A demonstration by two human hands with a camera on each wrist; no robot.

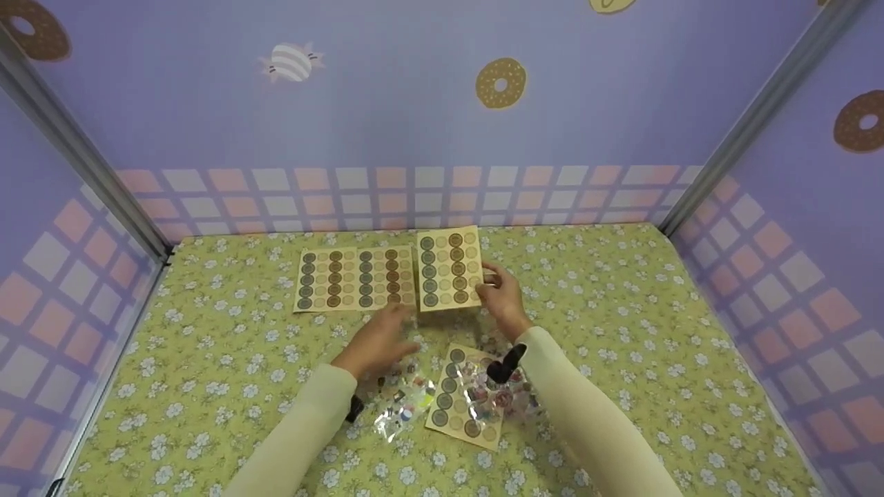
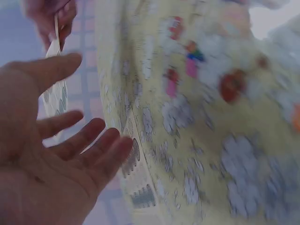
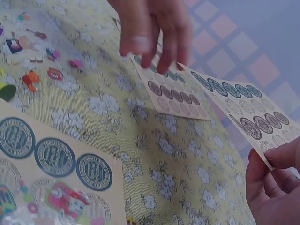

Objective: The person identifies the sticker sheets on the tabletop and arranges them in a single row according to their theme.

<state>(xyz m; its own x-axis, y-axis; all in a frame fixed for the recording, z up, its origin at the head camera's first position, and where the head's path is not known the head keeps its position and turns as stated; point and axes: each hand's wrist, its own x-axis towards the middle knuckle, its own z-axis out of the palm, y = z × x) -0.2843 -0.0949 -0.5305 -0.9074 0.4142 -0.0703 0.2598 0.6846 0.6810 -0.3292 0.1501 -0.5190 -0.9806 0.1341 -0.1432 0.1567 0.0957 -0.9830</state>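
A cream sticker sheet [image 1: 449,269] with columns of round stamps is raised off the table, its right edge pinched by my right hand [image 1: 503,298]. My left hand [image 1: 381,339] hovers with spread fingers by the near edge of two flat sticker sheets [image 1: 353,279] lying side by side. In the left wrist view that hand [image 2: 61,140] holds nothing, palm and fingers plainly visible. The right wrist view shows thumb and fingers [image 3: 276,173] gripping the lifted sheet's corner. Nearer to me lies another sticker sheet [image 1: 459,400], partly covered by a clear sticker sheet [image 1: 501,397].
A second clear sheet of small colourful stickers [image 1: 406,400] lies under the left forearm. Flowered cloth [image 1: 228,373] covers the table. A purple wall [image 1: 387,117] with a pink and white checked band stands at the back, with side walls left and right.
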